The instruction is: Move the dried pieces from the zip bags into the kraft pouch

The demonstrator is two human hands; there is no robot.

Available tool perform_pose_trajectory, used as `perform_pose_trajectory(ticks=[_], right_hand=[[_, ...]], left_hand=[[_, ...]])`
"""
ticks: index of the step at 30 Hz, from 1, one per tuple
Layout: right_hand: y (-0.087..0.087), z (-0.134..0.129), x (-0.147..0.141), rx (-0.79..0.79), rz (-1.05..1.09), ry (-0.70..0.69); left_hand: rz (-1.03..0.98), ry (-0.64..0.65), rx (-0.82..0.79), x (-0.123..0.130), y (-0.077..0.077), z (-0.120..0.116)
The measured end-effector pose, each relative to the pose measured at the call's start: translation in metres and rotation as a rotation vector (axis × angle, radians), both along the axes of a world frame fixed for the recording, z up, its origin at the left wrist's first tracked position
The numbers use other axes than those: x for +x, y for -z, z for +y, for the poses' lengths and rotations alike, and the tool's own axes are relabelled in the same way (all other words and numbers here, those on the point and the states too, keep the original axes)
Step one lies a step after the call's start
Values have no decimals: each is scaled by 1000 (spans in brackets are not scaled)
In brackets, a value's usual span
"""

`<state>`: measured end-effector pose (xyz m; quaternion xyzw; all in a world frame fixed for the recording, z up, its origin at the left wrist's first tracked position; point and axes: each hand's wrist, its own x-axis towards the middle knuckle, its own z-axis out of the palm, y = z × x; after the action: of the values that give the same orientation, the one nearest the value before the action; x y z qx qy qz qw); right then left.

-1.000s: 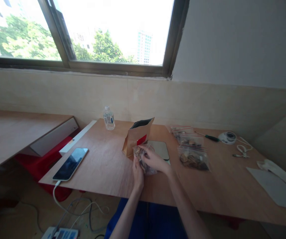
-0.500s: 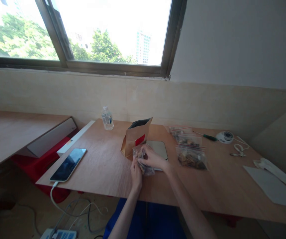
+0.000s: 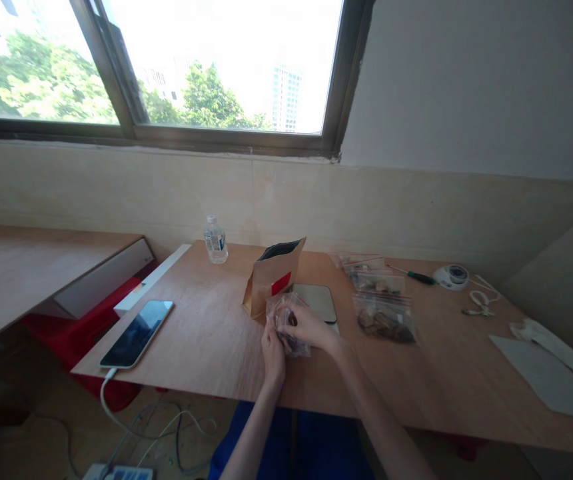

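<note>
A clear plastic bag [image 3: 297, 345] with brown pieces inside is between my hands, near the table's front edge. My left hand [image 3: 272, 350] is closed on its left side. The fingers of my right hand [image 3: 309, 327] are bent together at the bag's upper part, pinching a dark brown piece [image 3: 292, 319]. Just behind stands an open brown paper pouch [image 3: 261, 283] with a red label. A flat scale [image 3: 321, 303] lies to the right of the pouch, partly hidden by my right hand.
Filled zip bags [image 3: 384, 320] lie to the right, with a green screwdriver [image 3: 421, 277], a white round camera [image 3: 451, 277] and a white sheet [image 3: 546, 373] beyond. A phone [image 3: 137, 333] and a bottle [image 3: 215, 241] are on the left.
My right hand has shifted slightly down and right at the bag, and the dark piece at its fingertips now shows more clearly. My left hand stays in place.
</note>
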<state>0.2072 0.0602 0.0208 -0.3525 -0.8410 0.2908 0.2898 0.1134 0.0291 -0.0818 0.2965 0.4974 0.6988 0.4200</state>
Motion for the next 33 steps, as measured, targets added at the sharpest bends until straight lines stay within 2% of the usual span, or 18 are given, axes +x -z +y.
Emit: perform_pose_trajectory(ticks=[3,10,19,22,26,30,33], right_hand=[[0,-1,0,-17,69,13],[6,-2,3,-200,210,71],[1,-1,15,-247,377,160],[-11,5,22,-267,477,171],[-43,23,21,-185,655,159],[-74,52,1,-27,857,171],[-79,71,-16,75,818,198]], left_hand=[[-30,-1,9,0,-1,1],[-98,22,15,1,-3,1],[-215,3,-14,0,1,2],[-250,13,-9,0,0,2],[-291,59,-11,0,-1,2],[-301,67,-31,0,1,2],[-277,38,-44,-2,2,1]])
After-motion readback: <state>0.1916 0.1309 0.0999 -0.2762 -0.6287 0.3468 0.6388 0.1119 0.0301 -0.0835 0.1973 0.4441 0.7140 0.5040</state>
